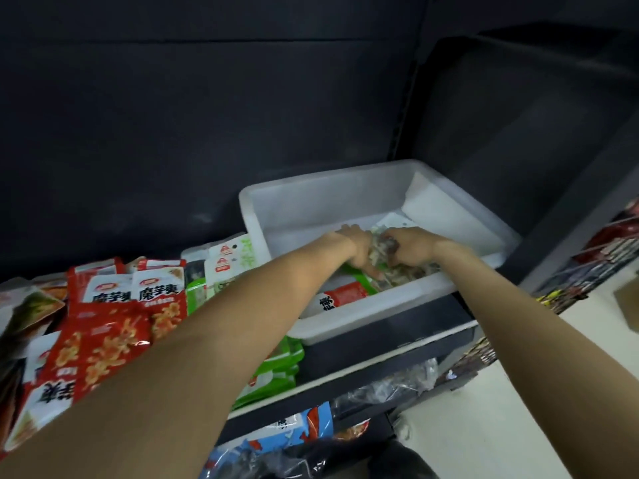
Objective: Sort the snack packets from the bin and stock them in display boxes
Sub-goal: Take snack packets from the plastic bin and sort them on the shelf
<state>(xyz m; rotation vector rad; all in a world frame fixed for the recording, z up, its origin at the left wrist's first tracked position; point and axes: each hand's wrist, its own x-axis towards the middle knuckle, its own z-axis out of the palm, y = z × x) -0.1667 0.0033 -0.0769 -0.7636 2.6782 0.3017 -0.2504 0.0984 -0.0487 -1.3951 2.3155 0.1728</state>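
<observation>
Fingers of both hands [387, 252] grip packets [397, 267] in white bin [363, 323] on dark shelf [397, 354].

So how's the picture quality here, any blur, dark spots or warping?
Head view: dim overall, the back wall nearly black; the white bin is the brightest thing. The left hand and right hand in the grey packets look smeared. The wide lens bends the forearms and shelf edge.

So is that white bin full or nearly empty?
Nearly empty. The white bin shows bare floor across its far half; a few snack packets lie at the near side, where the left hand and right hand dig.
</observation>
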